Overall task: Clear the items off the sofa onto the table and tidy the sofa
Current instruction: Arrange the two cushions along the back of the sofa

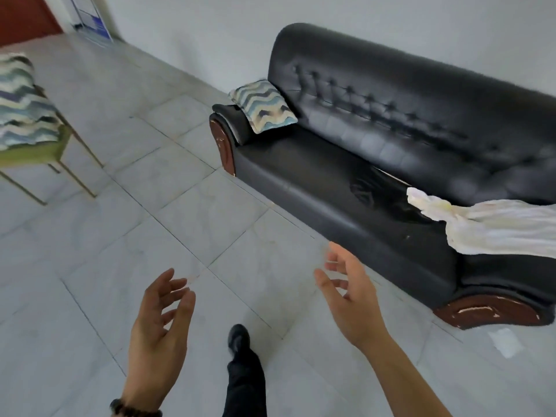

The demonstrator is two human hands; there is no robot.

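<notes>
The left hand (159, 323) and the right hand (350, 299) hang in the air above the pale grey tiled floor (90, 266), palms turned toward each other. Their fingers (177, 285) are spread apart and loosely bent, holding nothing. A dark beaded bracelet (132, 412) circles the left wrist, and a black shoe (239, 338) is planted on the floor between the two forearms.

The black button-tufted leather sofa (391, 94) stands against the white wall. A square cushion with a blue, grey and cream wave pattern (264, 106) leans on its left armrest. A crumpled white cloth (496, 230) lies on the seat toward the right end, overhanging the front edge.

At the far left, a second wave-patterned cushion (21, 103) lies on a green-topped stand with slim brass-coloured legs (33, 153), well apart from the sofa. A small white paper scrap (505, 343) lies on the floor near the sofa's right foot.
</notes>
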